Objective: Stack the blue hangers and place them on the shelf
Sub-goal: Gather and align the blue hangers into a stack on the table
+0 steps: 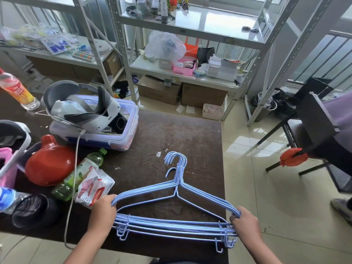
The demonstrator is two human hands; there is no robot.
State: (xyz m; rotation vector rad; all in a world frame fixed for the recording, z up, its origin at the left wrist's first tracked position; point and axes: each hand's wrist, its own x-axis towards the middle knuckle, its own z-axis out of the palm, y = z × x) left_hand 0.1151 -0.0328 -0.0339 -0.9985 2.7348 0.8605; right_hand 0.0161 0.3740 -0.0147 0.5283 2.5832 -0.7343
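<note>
Several light blue wire hangers (177,223) lie in a loose stack on the dark brown table (171,134), hooks pointing away from me. One hanger sits a little lower than the others, its hook offset to the left. My left hand (102,212) grips the left ends of the stack. My right hand (245,223) grips the right ends near the table's right edge. The metal shelf (182,73) stands beyond the table's far edge.
A plastic box (106,138) with a headset, a red lid (49,164), a green bottle (80,174) and a tissue pack (93,187) crowd the table's left. Cardboard boxes (158,90) sit under the shelf. A black chair (316,134) stands at right.
</note>
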